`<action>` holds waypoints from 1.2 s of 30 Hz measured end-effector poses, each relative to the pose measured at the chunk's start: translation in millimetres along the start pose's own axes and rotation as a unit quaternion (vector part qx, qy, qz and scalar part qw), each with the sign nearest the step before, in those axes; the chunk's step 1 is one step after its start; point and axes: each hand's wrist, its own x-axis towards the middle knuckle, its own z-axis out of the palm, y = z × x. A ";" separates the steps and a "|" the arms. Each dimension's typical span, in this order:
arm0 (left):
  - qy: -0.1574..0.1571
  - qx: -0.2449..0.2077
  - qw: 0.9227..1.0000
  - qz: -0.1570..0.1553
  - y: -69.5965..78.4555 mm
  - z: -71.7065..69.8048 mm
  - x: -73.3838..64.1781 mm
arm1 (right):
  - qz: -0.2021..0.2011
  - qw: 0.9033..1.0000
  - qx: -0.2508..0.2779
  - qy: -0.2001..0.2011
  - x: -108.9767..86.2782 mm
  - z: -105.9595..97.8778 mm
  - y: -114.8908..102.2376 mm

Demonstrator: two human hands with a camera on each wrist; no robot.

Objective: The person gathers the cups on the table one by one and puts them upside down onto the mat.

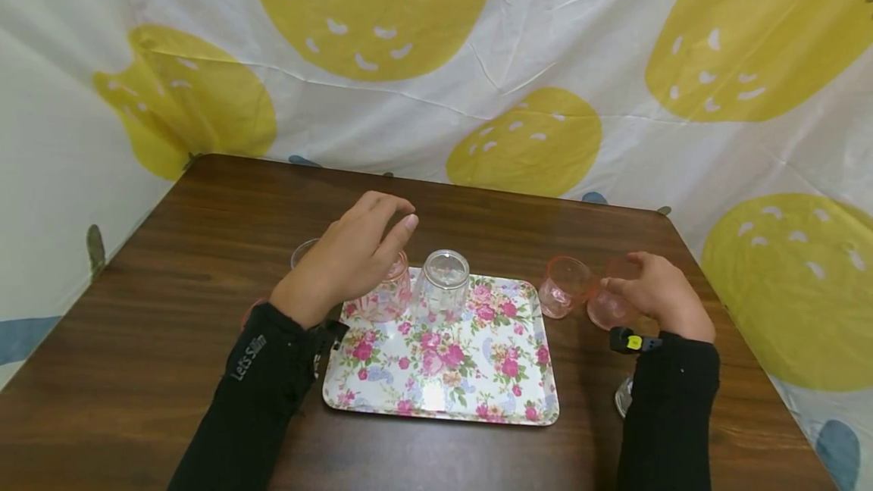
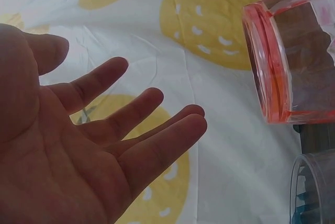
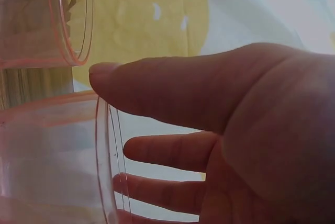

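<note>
Tumbler (image 1: 605,314), pink, upright, stands on the desk (image 1: 136,385) right of the floral tray (image 1: 477,400), the right grip (image 1: 658,294) spread at its rim, contact unclear. The left wrist view alone shows the left grip (image 2: 78,150) palm-on, fingers spread; the right sleeve (image 1: 671,415) partly hides clear glassware (image 1: 622,398).

The head view looks forward and down over the tray (image 1: 470,401); close wrist views, by its left and right, share the patterned cloth (image 1: 409,116) behind it.
</note>
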 end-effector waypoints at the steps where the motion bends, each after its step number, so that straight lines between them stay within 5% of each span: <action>1: -0.001 -0.001 1.000 -0.001 -0.1 0.3 0.0 | 0.001 1.000 -0.002 -0.001 -0.1 0.0 -0.1; 15: -0.005 -0.002 1.000 -0.002 -0.7 0.6 0.1 | -0.011 1.000 -0.010 0.008 -5.7 -2.7 -2.2; 25: -0.008 0.003 1.000 -0.007 1.2 0.3 -0.7 | -0.031 0.992 -0.048 0.114 -24.2 -14.1 -14.3; 32: -0.008 0.002 1.000 -0.006 1.8 0.5 -1.1 | -0.052 0.982 -0.020 0.181 -37.1 -18.8 -22.3; 36: -0.010 -0.001 1.000 -0.005 1.7 0.7 -1.0 | -0.098 0.966 0.028 0.238 -43.6 -19.6 -27.0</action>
